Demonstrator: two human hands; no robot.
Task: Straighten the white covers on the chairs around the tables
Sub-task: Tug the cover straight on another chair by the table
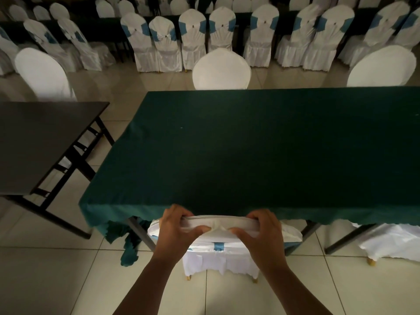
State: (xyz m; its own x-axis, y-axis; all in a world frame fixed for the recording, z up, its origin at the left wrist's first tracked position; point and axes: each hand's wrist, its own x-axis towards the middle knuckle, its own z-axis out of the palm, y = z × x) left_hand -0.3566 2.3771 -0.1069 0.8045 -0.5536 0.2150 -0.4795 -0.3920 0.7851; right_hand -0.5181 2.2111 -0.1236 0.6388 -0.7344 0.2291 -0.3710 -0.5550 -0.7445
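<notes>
Left hand [176, 228] and right hand [261, 230] both clamped on top edge of white chair cover [218, 223], thumbs pressing its back face. Covered chair tucked against near edge of green-clothed table [250, 151].

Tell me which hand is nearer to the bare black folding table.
Left. The left hand grips the white chair cover on the side toward the bare black folding table; the right hand grips the far side.
</notes>
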